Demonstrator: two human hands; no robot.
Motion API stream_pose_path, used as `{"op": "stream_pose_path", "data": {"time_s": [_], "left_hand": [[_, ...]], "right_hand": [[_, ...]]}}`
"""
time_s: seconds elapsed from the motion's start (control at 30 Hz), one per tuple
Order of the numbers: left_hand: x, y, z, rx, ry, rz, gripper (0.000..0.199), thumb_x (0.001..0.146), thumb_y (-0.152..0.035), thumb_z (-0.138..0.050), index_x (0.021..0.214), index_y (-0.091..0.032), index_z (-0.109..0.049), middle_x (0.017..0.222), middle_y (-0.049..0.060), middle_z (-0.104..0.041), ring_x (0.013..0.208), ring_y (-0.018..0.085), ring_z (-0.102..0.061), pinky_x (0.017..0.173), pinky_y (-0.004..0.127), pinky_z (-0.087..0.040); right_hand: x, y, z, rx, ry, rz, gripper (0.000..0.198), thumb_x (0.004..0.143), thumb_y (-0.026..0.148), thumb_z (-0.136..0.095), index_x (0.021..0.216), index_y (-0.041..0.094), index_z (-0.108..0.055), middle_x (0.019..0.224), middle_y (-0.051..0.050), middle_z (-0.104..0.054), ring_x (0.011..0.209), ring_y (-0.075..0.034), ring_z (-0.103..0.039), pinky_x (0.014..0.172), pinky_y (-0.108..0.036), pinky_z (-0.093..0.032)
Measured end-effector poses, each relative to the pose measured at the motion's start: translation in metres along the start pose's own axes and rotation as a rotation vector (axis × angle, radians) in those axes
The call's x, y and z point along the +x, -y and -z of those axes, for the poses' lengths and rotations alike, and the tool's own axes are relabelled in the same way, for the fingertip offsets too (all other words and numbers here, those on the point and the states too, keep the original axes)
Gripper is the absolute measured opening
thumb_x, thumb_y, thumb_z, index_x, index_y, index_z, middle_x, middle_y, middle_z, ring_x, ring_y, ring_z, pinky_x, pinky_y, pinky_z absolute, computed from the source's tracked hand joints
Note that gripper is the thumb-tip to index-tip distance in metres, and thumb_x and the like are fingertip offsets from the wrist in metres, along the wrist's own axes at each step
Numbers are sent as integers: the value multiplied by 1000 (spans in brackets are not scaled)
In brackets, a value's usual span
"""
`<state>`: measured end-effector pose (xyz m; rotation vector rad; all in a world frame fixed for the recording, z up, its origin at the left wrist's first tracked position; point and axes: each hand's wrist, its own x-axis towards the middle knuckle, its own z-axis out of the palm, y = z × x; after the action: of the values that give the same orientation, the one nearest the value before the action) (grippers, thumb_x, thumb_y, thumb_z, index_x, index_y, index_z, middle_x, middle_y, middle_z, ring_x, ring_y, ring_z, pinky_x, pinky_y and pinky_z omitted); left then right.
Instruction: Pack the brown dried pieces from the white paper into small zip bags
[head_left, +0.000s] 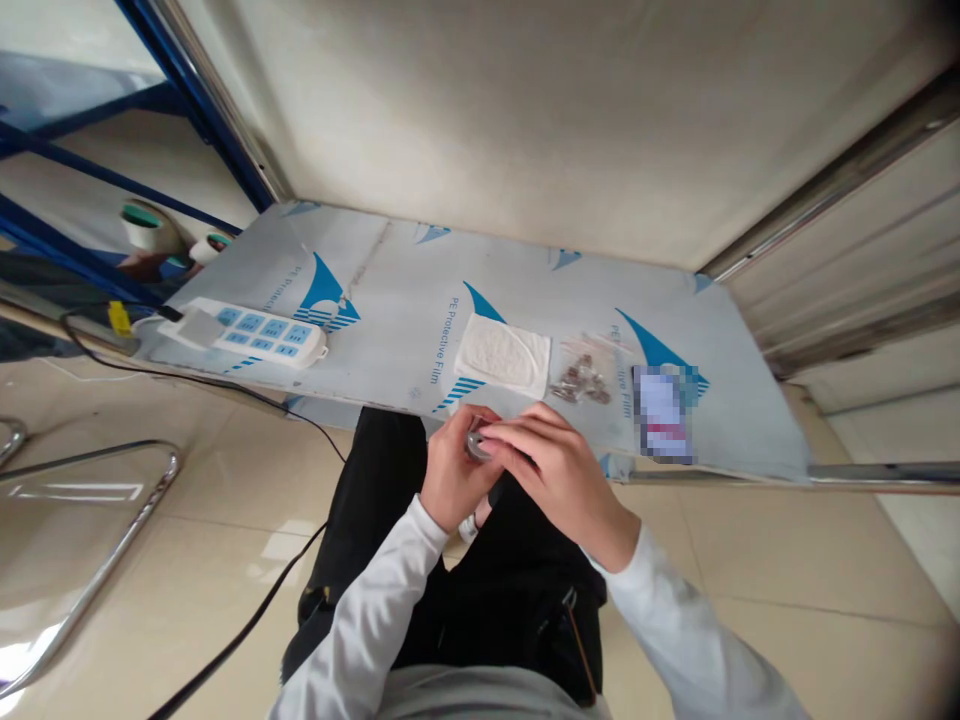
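A small round grey object, shiny and ring-like at its edge, is between my two hands just off the front edge of the table. My left hand is closed around it. From the right, my right hand reaches over with its fingertips pressed together on the same object. Part of the object is hidden by the fingers, so its exact kind does not show. Past my hands lies a folded white cloth. Beside the cloth is a clear plastic bag of small brown pieces.
A pixelated phone-like thing lies at the right on the film-covered table. At the left sits a white power strip with a black cable nearby. Blue frame bars and a metal-framed chair stand left.
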<state>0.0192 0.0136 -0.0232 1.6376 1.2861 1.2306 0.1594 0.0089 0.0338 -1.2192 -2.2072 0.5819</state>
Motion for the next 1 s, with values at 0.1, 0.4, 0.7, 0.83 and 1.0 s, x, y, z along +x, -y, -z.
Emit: {"op": "stream_pose_path", "data": {"time_s": [0.1, 0.4, 0.7, 0.83, 1.0], "left_hand": [[-4, -1, -5, 41, 54, -18, 28, 67, -12, -62, 94, -20, -55, 85, 2, -66, 78, 17, -64, 74, 28, -49], [-15, -8, 3, -277, 195, 84, 36, 75, -41, -71, 96, -16, -57, 88, 6, -63, 80, 17, -60, 73, 29, -49], [-15, -10, 9, -251, 94, 78, 15, 80, -28, -70, 75, -16, -63, 75, 3, -68, 75, 16, -64, 75, 28, -49], [-11, -16, 18, -228, 130, 39, 13, 81, -27, -69, 89, -17, -68, 87, 6, -72, 84, 18, -66, 80, 29, -50], [-13, -16, 19, -337, -26, 104, 11, 81, -27, -69, 79, -16, -68, 77, 4, -71, 74, 15, -64, 75, 27, -51]], "right_hand": [[-12, -7, 6, 52, 54, 8, 16, 91, 29, -59, 101, 22, -69, 102, -4, -71, 95, -20, -57, 86, -37, -50], [-40, -10, 39, 52, -51, -142, 11, 92, 22, -56, 89, 24, -66, 115, -6, -62, 101, -19, -63, 89, -34, -51], [-44, -8, 45, 5, -88, -167, 14, 92, 20, -55, 92, 26, -67, 94, -3, -72, 88, -20, -67, 80, -34, -53], [-43, -4, 42, 73, -14, -141, 16, 93, 21, -52, 92, 26, -68, 92, -3, -72, 86, -19, -66, 80, -33, -53], [-44, -1, 20, 297, -192, -315, 47, 84, 31, -68, 127, 27, -51, 97, -3, -72, 89, -19, -67, 84, -34, -53]]}}
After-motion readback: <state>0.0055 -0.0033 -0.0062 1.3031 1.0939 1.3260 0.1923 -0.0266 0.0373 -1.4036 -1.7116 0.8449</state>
